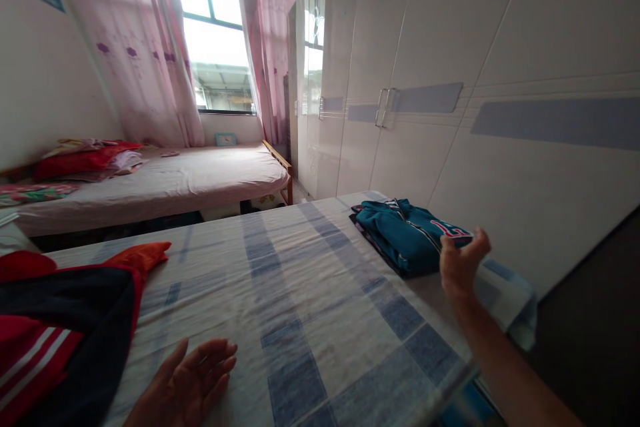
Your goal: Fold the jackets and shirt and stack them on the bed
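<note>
On the checked bedsheet at right lies a folded teal zip jacket (pixel 410 233) with a red-and-white letter on it. Dark folded clothing (pixel 373 243) shows beneath its left edge. My right hand (pixel 461 263) is at the jacket's right end, thumb and fingers apart; I cannot tell whether it touches the cloth. Low in the view, my left hand (pixel 193 373) is palm up over the sheet, fingers loosely spread, holding nothing. To its left lies a navy and red garment (pixel 65 307) with white stripes, with an orange piece of cloth (pixel 143 257) by its upper edge.
The blue-and-white checked bedsheet (pixel 225 307) covers the near bed. A white wardrobe (pixel 425 27) runs along the right side. Farther back, a second bed (pixel 200 173) with a pink sheet holds a red pile of bedding (pixel 85 161) below the curtained window (pixel 220 47).
</note>
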A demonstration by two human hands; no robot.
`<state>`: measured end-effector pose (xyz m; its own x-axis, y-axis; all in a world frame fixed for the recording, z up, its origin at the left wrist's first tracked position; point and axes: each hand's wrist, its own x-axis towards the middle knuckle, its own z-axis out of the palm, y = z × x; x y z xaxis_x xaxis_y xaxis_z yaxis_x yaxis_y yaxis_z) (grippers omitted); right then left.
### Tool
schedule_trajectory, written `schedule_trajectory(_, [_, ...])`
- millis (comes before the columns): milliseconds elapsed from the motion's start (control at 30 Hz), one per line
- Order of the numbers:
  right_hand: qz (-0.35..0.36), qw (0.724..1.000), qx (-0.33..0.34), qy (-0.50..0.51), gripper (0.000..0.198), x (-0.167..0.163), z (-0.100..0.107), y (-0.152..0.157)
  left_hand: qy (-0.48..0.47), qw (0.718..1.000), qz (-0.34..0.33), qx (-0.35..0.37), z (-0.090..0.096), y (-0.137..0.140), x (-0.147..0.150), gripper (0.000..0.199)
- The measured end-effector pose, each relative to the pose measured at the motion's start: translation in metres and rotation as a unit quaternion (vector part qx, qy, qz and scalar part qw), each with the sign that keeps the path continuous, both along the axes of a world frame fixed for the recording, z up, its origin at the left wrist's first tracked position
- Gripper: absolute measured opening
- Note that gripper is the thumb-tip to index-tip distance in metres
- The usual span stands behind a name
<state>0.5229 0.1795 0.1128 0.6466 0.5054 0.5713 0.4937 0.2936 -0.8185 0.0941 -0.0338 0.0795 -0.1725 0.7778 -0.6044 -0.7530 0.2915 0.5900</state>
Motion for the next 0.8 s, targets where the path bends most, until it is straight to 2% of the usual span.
schedule_trajectory(33, [0.011,0.998,0.024,-0.054,0.059,-0.016,0.005,-0.007,-0.005,1.000,-0.008,0.011,-0.002,0.000,-0.001,0.016])
schedule_trajectory(67, [0.056,0.994,0.033,-0.089,0.054,-0.034,0.010,-0.014,-0.011,1.000,-0.014,0.019,-0.004,0.000,-0.003,0.016])
schedule_trajectory(100, [0.134,0.985,0.023,-0.107,0.048,-0.055,0.012,-0.021,-0.016,0.999,-0.020,0.023,-0.006,0.000,-0.004,0.017])
schedule_trajectory(200, [0.320,0.935,-0.050,-0.147,0.039,-0.118,0.008,-0.030,-0.032,0.998,-0.034,0.039,-0.008,-0.001,-0.007,0.018])
schedule_trajectory(267, [0.377,0.900,-0.099,-0.196,0.039,-0.154,-0.004,-0.030,-0.029,0.997,-0.041,0.065,-0.006,-0.002,-0.006,0.018])
schedule_trajectory(333, [0.394,0.875,-0.128,-0.249,0.040,-0.179,-0.021,-0.030,-0.025,0.994,-0.051,0.096,-0.003,-0.004,-0.003,0.020])
schedule_trajectory(400, [0.402,0.862,-0.136,-0.276,0.040,-0.192,-0.040,-0.029,-0.030,0.989,-0.063,0.134,-0.002,-0.007,-0.001,0.023])
schedule_trajectory(467, [0.410,0.855,-0.139,-0.286,0.041,-0.195,-0.058,-0.026,-0.038,0.981,-0.074,0.175,-0.001,-0.009,0.000,0.028])
schedule_trajectory(533, [0.387,0.837,-0.164,-0.351,0.038,-0.192,-0.073,-0.017,-0.020,0.976,-0.084,0.200,-0.002,-0.010,0.000,0.034])
schedule_trajectory(567, [0.387,0.823,-0.172,-0.378,0.037,-0.190,-0.078,-0.012,0.012,0.974,-0.090,0.209,-0.002,-0.009,0.000,0.037])
schedule_trajectory(667, [0.377,0.808,-0.163,-0.423,0.036,-0.186,-0.086,0.001,0.135,0.963,-0.097,0.212,-0.001,-0.009,0.003,0.044])
schedule_trajectory(800, [0.364,0.798,-0.165,-0.450,0.039,-0.184,-0.086,0.003,0.281,0.938,-0.044,0.199,0.005,-0.011,0.008,0.035])
